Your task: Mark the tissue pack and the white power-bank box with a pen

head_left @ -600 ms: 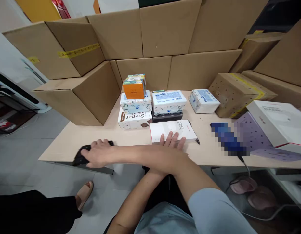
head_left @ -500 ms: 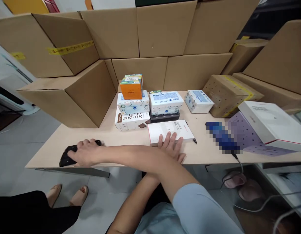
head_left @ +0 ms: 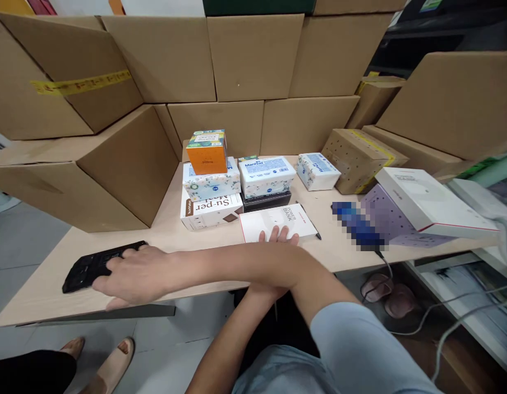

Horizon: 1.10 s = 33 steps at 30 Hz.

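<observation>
My arms are crossed. My right hand reaches to the left side, its fingers apart over a flat black phone-like object on the table; the fingertips cover part of it. The thumb hangs loose near the table edge. My left hand lies with spread fingers on the near side of a white POWER BANK box; my right forearm hides its palm. A black pen lies along that box's right end.
Behind stand a Su-per Meal box, Manhua tissue packs and an orange box on top. At right are a blurred-out blue object on a cable and a white box. Cardboard boxes wall the table. Another person's foot shows below.
My right hand has loosened on the black object, which now lies flat with more of it showing. My left hand stays on the box, more covered by my forearm. The view has shifted.
</observation>
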Each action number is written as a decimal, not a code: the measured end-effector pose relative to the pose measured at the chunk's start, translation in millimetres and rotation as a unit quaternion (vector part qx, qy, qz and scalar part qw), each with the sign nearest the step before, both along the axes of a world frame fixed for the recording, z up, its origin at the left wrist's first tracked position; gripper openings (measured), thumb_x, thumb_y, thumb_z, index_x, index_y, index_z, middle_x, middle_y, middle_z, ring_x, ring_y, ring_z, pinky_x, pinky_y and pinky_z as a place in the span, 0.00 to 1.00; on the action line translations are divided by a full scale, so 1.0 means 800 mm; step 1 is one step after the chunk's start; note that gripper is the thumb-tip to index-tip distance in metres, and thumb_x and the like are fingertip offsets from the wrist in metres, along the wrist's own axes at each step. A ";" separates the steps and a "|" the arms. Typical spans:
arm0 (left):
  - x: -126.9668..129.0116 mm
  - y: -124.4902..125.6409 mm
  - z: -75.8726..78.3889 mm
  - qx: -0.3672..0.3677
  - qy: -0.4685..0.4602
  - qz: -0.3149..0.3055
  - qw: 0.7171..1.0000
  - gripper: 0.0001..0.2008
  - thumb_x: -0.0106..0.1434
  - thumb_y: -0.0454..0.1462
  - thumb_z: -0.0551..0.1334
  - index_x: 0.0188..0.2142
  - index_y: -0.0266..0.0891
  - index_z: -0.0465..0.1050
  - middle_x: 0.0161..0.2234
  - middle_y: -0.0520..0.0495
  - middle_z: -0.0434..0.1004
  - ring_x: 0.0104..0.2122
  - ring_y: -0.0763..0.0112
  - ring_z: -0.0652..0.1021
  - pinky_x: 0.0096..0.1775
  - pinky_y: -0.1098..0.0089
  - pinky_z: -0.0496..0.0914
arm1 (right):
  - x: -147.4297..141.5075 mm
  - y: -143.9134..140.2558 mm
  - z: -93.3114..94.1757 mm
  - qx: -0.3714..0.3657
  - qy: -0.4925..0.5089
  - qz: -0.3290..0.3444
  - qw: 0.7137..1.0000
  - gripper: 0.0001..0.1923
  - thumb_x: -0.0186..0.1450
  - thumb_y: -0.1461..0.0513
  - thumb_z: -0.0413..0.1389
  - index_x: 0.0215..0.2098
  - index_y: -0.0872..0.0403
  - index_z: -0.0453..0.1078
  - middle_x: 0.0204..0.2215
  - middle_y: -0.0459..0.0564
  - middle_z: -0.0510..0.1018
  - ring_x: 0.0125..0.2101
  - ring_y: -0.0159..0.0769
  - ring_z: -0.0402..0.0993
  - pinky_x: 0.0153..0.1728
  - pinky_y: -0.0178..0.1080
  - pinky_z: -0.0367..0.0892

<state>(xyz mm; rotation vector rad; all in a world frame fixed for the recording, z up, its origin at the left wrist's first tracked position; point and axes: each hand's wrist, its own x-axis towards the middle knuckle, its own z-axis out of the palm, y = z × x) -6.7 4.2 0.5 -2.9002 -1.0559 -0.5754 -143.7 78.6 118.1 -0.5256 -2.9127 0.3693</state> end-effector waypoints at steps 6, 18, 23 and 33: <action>-0.046 -0.011 0.008 0.037 -0.088 -0.044 0.994 0.23 0.67 0.32 0.55 0.61 0.41 0.63 0.60 0.39 0.69 0.63 0.47 0.66 0.63 0.42 0.58 | 0.276 -0.059 0.043 -0.063 0.068 -0.192 0.977 0.25 0.66 0.47 0.57 0.54 0.54 0.68 0.49 0.57 0.73 0.50 0.47 0.70 0.50 0.47 0.67; -0.087 0.015 0.014 0.116 -0.408 0.103 0.900 0.16 0.62 0.27 0.60 0.47 0.43 0.75 0.43 0.45 0.79 0.48 0.61 0.76 0.53 0.53 0.70 | 0.373 -0.093 -0.049 -0.137 -0.051 -0.340 0.929 0.50 0.54 0.49 0.65 0.70 0.50 0.52 0.68 0.66 0.52 0.66 0.62 0.48 0.60 0.61 0.52; -0.091 0.011 0.014 0.059 -0.531 0.186 0.824 0.12 0.65 0.33 0.61 0.47 0.43 0.76 0.44 0.45 0.78 0.49 0.61 0.76 0.53 0.56 0.70 | 0.402 -0.112 -0.018 -0.077 0.011 -0.330 0.941 0.44 0.54 0.53 0.64 0.66 0.48 0.59 0.65 0.60 0.59 0.64 0.60 0.53 0.61 0.60 0.53; -0.079 0.008 0.012 -0.018 -0.449 0.165 0.878 0.09 0.66 0.36 0.60 0.46 0.44 0.75 0.44 0.45 0.76 0.49 0.62 0.74 0.50 0.60 0.70 | 0.475 0.030 0.090 0.039 0.203 -0.498 0.842 0.38 0.56 0.51 0.61 0.63 0.51 0.63 0.63 0.55 0.63 0.62 0.55 0.57 0.62 0.55 0.54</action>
